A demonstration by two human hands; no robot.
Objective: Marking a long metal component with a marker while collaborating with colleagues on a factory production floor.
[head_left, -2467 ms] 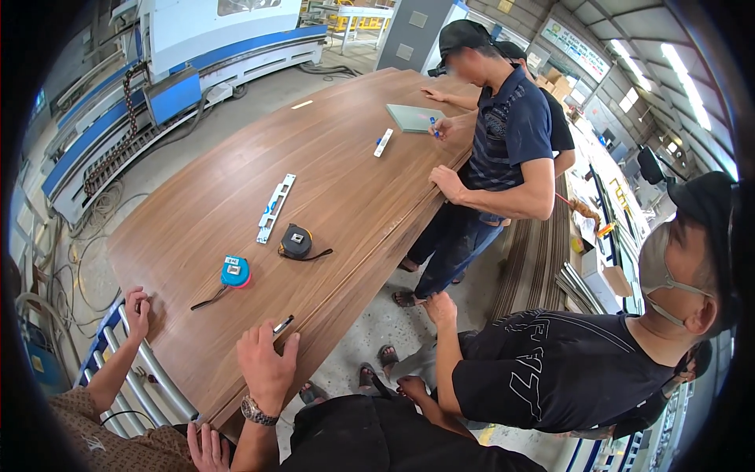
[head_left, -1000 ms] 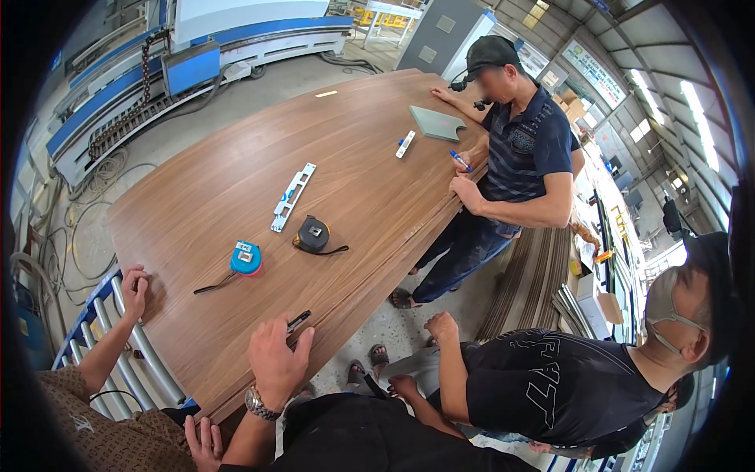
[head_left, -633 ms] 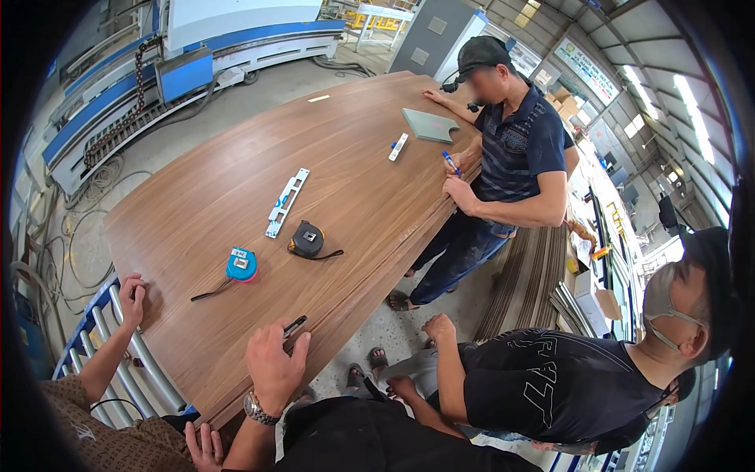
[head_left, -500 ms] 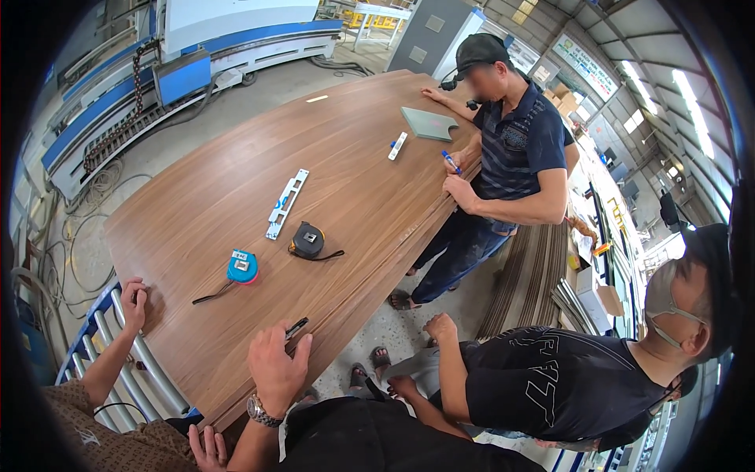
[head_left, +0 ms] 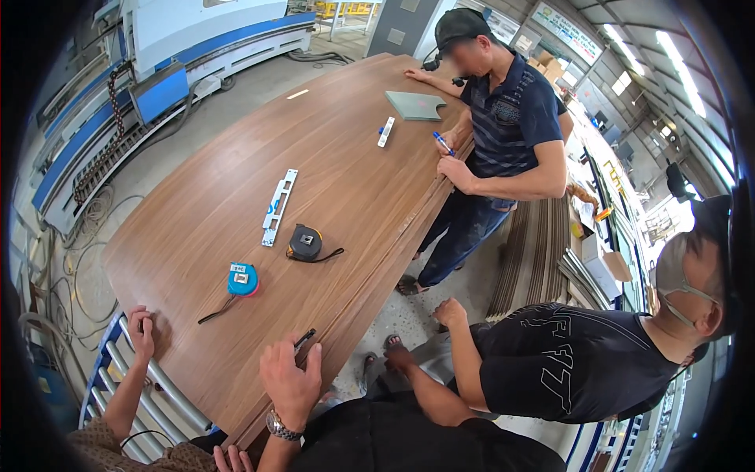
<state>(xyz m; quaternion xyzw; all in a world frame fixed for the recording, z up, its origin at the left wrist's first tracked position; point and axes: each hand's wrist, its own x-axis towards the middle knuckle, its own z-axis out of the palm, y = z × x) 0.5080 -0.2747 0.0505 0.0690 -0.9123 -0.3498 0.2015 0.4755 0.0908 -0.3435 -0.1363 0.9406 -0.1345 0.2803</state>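
My left hand [head_left: 289, 379], wearing a metal-band watch, rests at the near edge of a brown wood-grain board [head_left: 212, 197]. It is closed around a black pen [head_left: 305, 340], whose end juts out between thumb and fingers. My right hand [head_left: 399, 359] hangs low beside the board, in shadow, its fingers hard to make out. Beyond my left hand lie a blue tape measure [head_left: 243, 278] and a black tape measure [head_left: 305, 242], both with wrist straps. Farther off are a long white slotted strip [head_left: 280, 208] and a short white piece [head_left: 386, 132].
A co-worker [head_left: 503, 118] leans at the far right edge, holding a blue marker [head_left: 443, 142] near a grey-green notched panel [head_left: 415, 105]. Another masked person [head_left: 574, 354] stands at my right. Someone's hand [head_left: 141, 333] touches the board's left end, by metal rollers [head_left: 149, 385].
The view has shifted a little, so the board and the things on it appear slightly higher and farther left. My left hand stays at the board's edge with the pen.
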